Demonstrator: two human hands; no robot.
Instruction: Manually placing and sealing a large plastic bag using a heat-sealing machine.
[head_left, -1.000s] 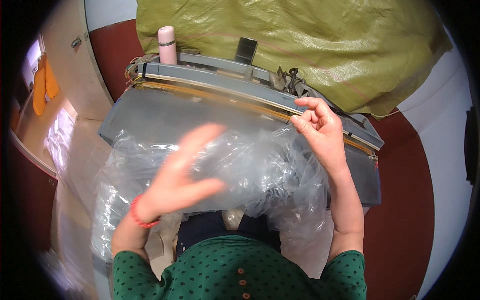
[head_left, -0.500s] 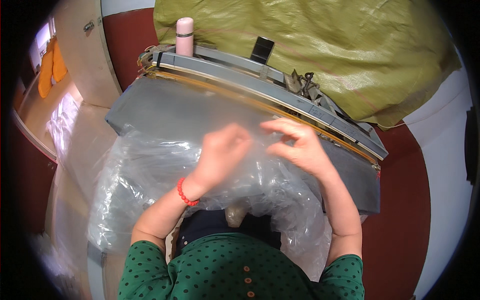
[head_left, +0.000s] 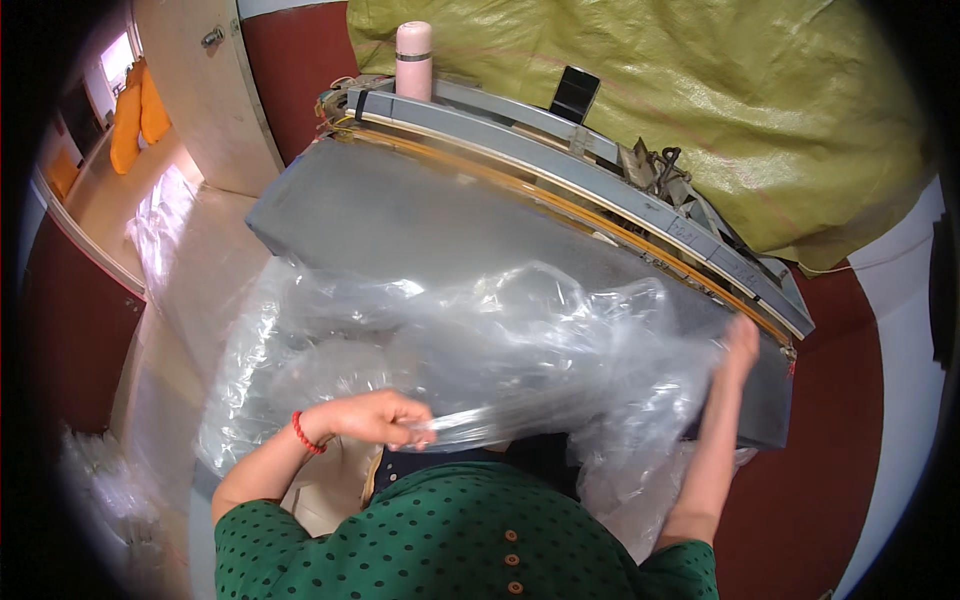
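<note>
A big heap of clear plastic bags (head_left: 480,350) lies across the front of a grey machine table (head_left: 400,215). My left hand (head_left: 385,418), with a red band at the wrist, pinches a stretched edge of one clear bag near my body. My right hand (head_left: 738,345) is out to the right at the table's corner, gripping the other end of the same plastic; the film partly hides its fingers. The bag is pulled taut between both hands.
A long sealing bar with a yellow strip (head_left: 600,215) runs along the table's far side. A pink flask (head_left: 412,60) and a black phone (head_left: 574,95) stand behind it, before a yellow-green woven sack (head_left: 700,110). More plastic lies on the floor at left (head_left: 160,230).
Both hands were close together over the middle of the heap. They have drawn apart, left toward my body and right out to the table's corner, stretching a bag between them.
</note>
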